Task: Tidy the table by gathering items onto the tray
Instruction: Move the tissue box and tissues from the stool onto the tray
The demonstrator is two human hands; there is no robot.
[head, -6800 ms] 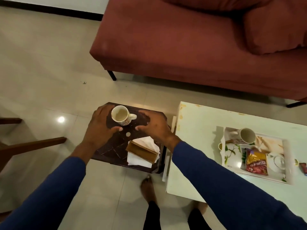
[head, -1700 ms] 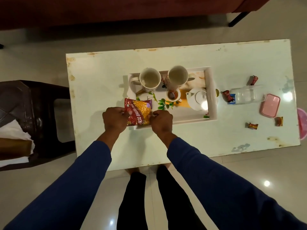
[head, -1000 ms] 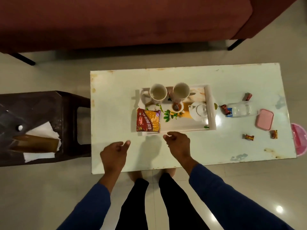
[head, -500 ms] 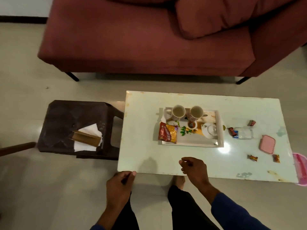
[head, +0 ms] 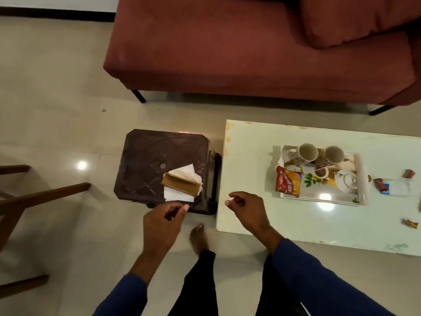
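A white tray (head: 362, 179) on the white table (head: 250, 160) holds two mugs (head: 308, 153), a small cup, a white teapot (head: 345, 181) and a red and yellow snack packet (head: 288, 184). On the dark stool (head: 148, 160) to the left lies a brown tissue holder (head: 180, 185) with white tissues. My left hand (head: 163, 224) hovers just in front of the stool's near edge, fingers loosely curled, holding nothing. My right hand (head: 248, 212) hangs over the table's near left corner, fingers curled and empty.
Several wrapped sweets (head: 410, 223) and a clear container (head: 398, 187) lie on the table right of the tray. A red sofa (head: 250, 49) stands behind. A wooden chair frame (head: 34, 197) is at the far left. My bare foot (head: 199, 238) is between stool and table.
My view has swung left toward the stool. Both hands have left the snack packet on the tray and moved left; the left hand is now by the stool's front edge.
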